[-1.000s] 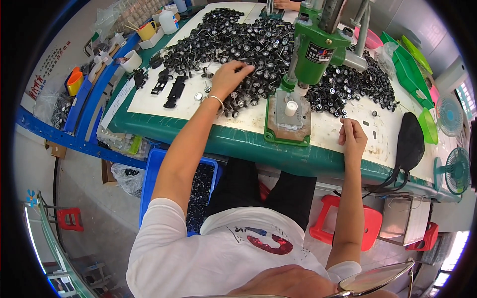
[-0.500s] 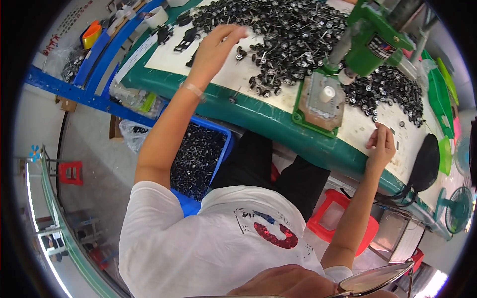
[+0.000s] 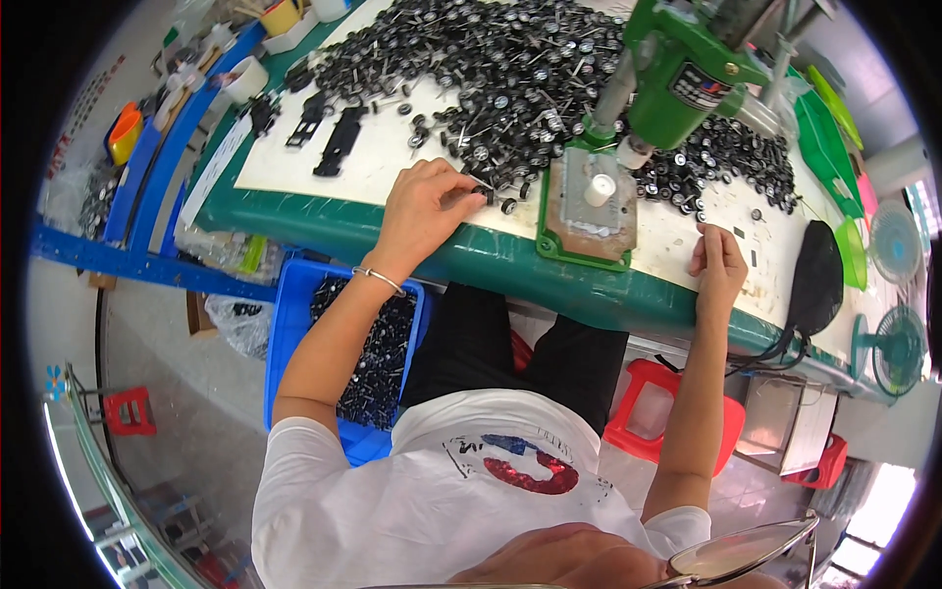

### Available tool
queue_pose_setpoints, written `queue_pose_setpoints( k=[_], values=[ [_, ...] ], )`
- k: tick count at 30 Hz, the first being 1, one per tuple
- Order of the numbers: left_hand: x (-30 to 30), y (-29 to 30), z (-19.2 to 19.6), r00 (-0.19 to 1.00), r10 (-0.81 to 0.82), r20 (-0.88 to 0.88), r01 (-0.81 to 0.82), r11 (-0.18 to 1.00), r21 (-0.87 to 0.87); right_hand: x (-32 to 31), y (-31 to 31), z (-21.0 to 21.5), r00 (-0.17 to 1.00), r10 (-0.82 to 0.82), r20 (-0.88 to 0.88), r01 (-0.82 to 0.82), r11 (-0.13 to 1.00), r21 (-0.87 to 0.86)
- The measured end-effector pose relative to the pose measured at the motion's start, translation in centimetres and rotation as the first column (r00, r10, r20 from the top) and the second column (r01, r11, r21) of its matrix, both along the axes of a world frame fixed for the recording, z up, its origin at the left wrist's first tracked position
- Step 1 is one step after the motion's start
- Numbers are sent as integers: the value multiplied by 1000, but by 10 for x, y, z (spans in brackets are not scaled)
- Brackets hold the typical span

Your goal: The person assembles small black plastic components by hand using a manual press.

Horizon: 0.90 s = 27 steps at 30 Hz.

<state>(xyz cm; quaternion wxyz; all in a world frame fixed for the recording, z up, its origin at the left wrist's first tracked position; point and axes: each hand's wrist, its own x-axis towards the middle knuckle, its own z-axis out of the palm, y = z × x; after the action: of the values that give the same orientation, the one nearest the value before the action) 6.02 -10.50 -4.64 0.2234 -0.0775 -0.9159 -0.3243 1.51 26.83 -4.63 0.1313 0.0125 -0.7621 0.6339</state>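
Note:
My left hand (image 3: pixel 429 213) is at the near left edge of a heap of small black wheels (image 3: pixel 520 74), many on thin metal axles. Its thumb and forefinger close on a wheel with an axle (image 3: pixel 489 193). My right hand (image 3: pixel 721 265) rests on the tabletop to the right, fingers curled, nearest a loose wheel (image 3: pixel 702 217) at the pile's edge. What it holds, if anything, is too small to make out. Between my hands stands a green hand press (image 3: pixel 677 83), a white round peg (image 3: pixel 600 189) on its base plate. Left of the heap lies a black plastic car chassis (image 3: pixel 340 142).
A second chassis (image 3: pixel 306 123) lies farther left. Below the table, a blue crate (image 3: pixel 287 324) contains small dark parts. A black pouch (image 3: pixel 816 280) and a green fan (image 3: pixel 895 348) are at the right. A red stool (image 3: pixel 638 393) stands beneath the table edge.
My left hand has come back toward me, from above the far left of the heap to its near edge, and now pinches a wheel. The chassis its forearm covered is in plain view. My right hand stays put.

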Motion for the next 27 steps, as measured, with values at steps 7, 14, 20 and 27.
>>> queue_pose_setpoints(
  k=[7,14,20,27],
  values=[
    [-1,-7,25,998,-34,54,18,960,279,-3,10,2,999,-17,41,17,1000,-1],
    [13,30,20,925,-369,87,262,788,558,-26,-14,14,990,99,-101,-55,928,369],
    [-20,38,-5,954,-291,69,223,845,486,-29,-31,7,958,194,-213,12,712,702],
    [-11,37,7,951,-300,-78,274,696,664,-27,-32,5,964,182,-195,-12,760,650]
  ],
)
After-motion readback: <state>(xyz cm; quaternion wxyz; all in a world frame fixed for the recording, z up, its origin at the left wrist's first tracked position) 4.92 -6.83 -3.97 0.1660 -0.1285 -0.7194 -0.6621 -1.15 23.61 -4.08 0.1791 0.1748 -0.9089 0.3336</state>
